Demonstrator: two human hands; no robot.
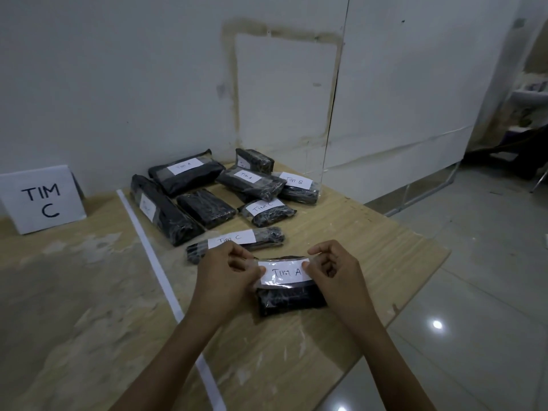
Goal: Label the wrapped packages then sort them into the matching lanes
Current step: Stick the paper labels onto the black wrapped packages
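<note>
Both hands, the left hand and right hand, pinch a white "TIM A" paper label over the black wrapped package at lower centre of the table. The tape could wrinkle or land crooked if one grip pulls harder.

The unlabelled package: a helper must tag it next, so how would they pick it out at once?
Start from the white tape line on the wooden table and look right to the far cluster of black packages. Mid-cluster, right of the long diagonal package, lies the unlabelled package. It alone shows no white paper label.
</note>
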